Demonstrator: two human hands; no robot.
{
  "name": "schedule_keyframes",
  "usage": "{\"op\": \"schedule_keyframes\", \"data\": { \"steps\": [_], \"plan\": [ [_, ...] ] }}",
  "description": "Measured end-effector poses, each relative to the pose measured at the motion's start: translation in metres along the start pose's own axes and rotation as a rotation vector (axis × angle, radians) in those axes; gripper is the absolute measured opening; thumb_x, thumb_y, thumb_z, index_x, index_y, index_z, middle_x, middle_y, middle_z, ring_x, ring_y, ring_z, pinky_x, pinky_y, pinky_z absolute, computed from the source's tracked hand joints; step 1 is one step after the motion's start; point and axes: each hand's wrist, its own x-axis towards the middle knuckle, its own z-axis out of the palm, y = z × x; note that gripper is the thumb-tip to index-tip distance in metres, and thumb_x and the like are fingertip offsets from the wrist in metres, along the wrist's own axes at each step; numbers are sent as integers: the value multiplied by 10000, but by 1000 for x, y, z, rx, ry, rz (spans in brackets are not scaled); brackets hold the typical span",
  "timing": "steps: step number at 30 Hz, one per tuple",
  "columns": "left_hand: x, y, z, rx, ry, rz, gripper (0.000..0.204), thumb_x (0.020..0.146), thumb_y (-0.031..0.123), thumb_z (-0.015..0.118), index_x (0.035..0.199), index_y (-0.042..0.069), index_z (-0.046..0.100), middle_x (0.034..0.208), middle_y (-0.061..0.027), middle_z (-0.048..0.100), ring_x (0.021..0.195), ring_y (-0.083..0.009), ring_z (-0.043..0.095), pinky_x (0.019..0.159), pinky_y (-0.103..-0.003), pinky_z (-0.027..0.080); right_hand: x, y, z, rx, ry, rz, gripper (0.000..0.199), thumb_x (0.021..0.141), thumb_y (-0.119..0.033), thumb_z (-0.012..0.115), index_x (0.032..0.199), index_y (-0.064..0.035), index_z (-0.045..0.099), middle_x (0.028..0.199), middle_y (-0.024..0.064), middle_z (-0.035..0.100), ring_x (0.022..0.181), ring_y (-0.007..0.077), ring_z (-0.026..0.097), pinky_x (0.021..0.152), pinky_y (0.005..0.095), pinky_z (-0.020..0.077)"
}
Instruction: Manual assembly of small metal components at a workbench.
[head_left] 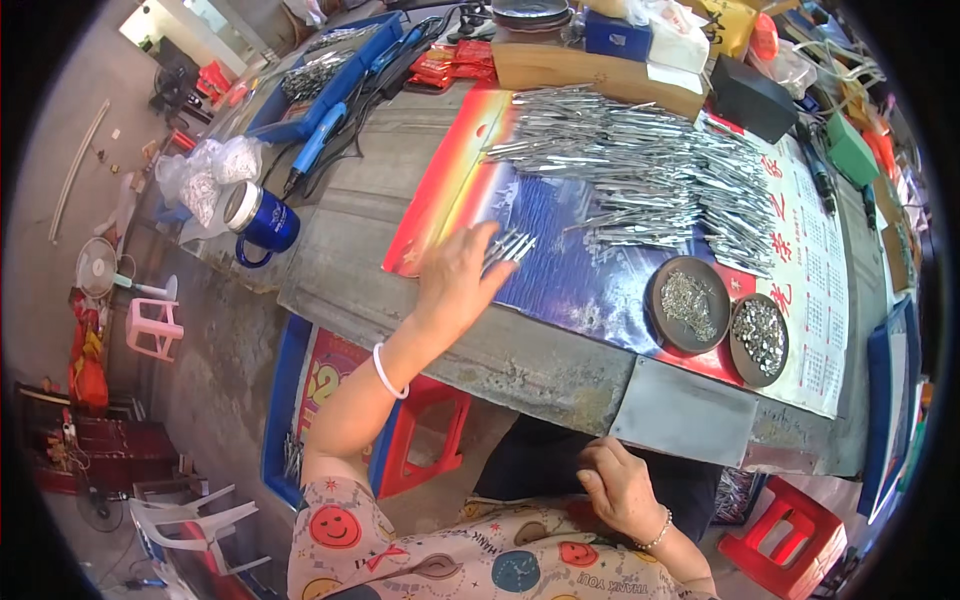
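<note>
Over the left part of a colourful calendar sheet (560, 270), my left hand (450, 275) curls its thumb and fingers around a small bunch of thin silvery metal pieces (512, 247). Part of the bunch is hidden by the fingers. A large spread of similar slender metal pieces (640, 165) lies to the right and beyond, in overlapping rows. My right hand (620, 487) rests over my lap below the table edge, fingers curled in a loose fist, with nothing visible in it. Nearest it on the table is a flat grey metal plate (683, 410).
Two dark round dishes (655, 310) (737, 350) of small shiny parts stand at the right. On the left are a blue mug (268, 222), plastic bags (215, 175), a blue pen-shaped tool (318, 145) with cables and a blue tray (365, 62). A wooden box (590, 75) stands at the back.
</note>
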Motion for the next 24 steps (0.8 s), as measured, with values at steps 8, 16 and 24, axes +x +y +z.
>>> {"op": "schedule_keyframes", "data": {
  "steps": [8,16,24],
  "plan": [
    [11,9,2,-26,-33,-15,397,800,175,696,1140,31,549,909,-135,606,762,-269,599,673,-357,483,2,6,-6,-58,-67,-42,195,802,-137,670,897,-1,567,892,130,586,725,310,607,604,375,497],
    [124,-106,34,-161,89,-38,235,817,132,652,1024,20,655,903,-145,635,717,-226,632,643,-331,510,2,15,-5,-73,-64,-135,176,802,-166,680,859,-35,576,837,89,573,646,256,607,552,340,488],
    [163,-118,51,-269,-258,-173,139,764,109,668,795,-25,653,672,-122,643,627,-195,625,619,-337,491,0,23,-2,-94,-46,-135,153,821,-179,665,836,-58,573,803,53,559,583,232,601,489,322,477]
  ]
}}
